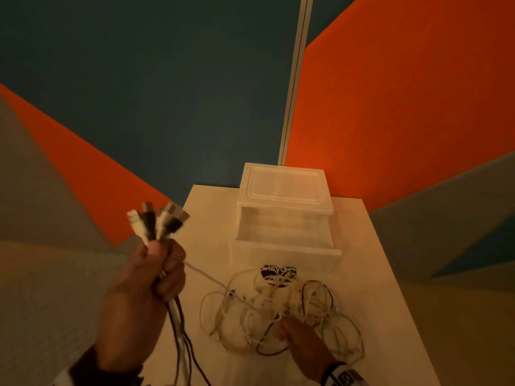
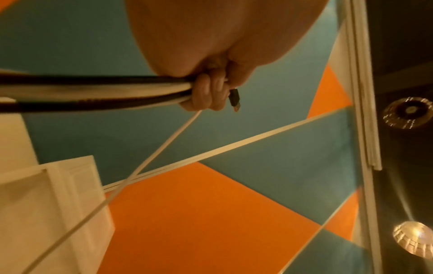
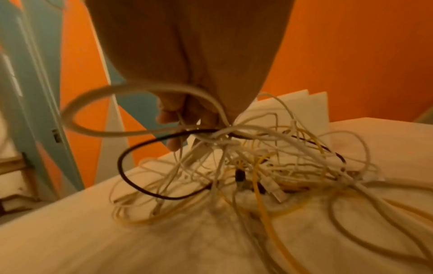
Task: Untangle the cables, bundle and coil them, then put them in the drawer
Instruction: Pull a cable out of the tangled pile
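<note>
My left hand (image 1: pixel 156 271) is raised at the table's left edge and grips a bunch of cables, their white and black plug ends (image 1: pixel 158 221) fanning out above the fist. In the left wrist view its fingers (image 2: pixel 206 94) wrap black and white cables (image 2: pixel 93 92), and one white cable (image 2: pixel 150 163) runs off toward the table. A tangle of white, yellow and dark cables (image 1: pixel 281 310) lies on the white table (image 1: pixel 376 288). My right hand (image 1: pixel 301 338) reaches into the tangle; in the right wrist view its fingers (image 3: pixel 173 115) pinch several strands (image 3: pixel 225 133). The translucent drawer (image 1: pixel 284 240) stands pulled open behind.
The drawer belongs to a small translucent plastic box (image 1: pixel 284 188) at the table's back. A dark sticker (image 1: pixel 278 274) sits on the table in front of the drawer, partly under cables. Orange, teal and grey wall panels (image 1: pixel 404 107) enclose the table.
</note>
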The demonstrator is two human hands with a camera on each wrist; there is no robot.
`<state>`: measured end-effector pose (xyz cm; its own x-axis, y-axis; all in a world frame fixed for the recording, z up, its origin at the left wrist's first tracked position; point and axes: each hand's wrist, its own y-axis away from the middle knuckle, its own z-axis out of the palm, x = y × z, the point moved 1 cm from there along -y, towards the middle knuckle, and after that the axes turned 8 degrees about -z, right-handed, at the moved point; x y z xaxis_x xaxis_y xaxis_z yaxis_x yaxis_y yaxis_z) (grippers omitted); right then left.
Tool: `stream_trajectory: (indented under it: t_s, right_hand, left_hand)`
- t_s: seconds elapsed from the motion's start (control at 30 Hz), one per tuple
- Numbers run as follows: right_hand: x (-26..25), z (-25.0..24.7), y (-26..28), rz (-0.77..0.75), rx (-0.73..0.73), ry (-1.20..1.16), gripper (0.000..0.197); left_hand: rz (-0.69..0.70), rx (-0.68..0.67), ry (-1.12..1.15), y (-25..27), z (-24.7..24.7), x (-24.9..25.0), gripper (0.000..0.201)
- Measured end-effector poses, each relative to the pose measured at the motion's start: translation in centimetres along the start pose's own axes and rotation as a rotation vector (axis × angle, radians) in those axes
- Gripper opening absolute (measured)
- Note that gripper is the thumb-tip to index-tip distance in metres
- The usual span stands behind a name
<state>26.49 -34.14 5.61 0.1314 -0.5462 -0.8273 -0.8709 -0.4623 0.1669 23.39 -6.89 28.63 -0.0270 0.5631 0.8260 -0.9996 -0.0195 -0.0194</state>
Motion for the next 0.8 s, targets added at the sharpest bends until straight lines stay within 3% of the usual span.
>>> stream_trajectory:
  t_s: [0.1,0.17,0.23,0.33,0.43,0.5,0.6,0.67,0.73,0.8]
  right_hand:
    - [2.9,0.1,-0.6,0.058,-0.012,0.091,0.033]
    - [3.8,0.0,-0.5,0.043,0.04,0.103,0.045]
    - [3.2,-0.2,-0.3,-0.033,0.1,0.144,0.052]
    - [-0.3,-1.4,0.1,-0.146,0.262,0.281,0.032]
    - [-6.0,-2.9,0.9,-0.193,0.349,0.297,0.051]
    - [-9.5,-3.3,1.8,-0.229,0.348,0.234,0.06]
    - [-13.0,-3.1,3.0,-0.31,0.369,0.328,0.058]
    - [-14.3,-2.9,3.1,-0.293,0.316,0.28,0.06]
    - [-14.9,-2.3,3.2,-0.351,0.281,0.24,0.048]
    - [-14.8,-1.5,3.1,-0.386,0.242,0.219,0.049]
  left_hand:
    - [0.055,-0.198,0.233,-0.4,-1.1,1.4,0.018]
    - [0.045,-0.278,0.325,-0.3,-1.6,2.0,0.015]
    - [0.047,-0.121,0.126,0.2,-1.3,1.9,0.014]
    - [-0.037,0.06,-0.193,0.7,-0.6,0.3,0.015]
    - [-0.215,0.167,-0.404,0.8,-0.3,-2.9,0.026]
    - [-0.321,0.152,-0.481,1.2,0.5,-5.2,0.034]
    - [-0.42,0.103,-0.511,1.5,2.0,-7.4,0.041]
    - [-0.419,0.101,-0.493,1.6,3.0,-7.7,0.04]
    - [-0.398,0.099,-0.432,1.7,3.8,-7.7,0.041]
    - [-0.371,0.069,-0.349,1.8,4.2,-7.5,0.03]
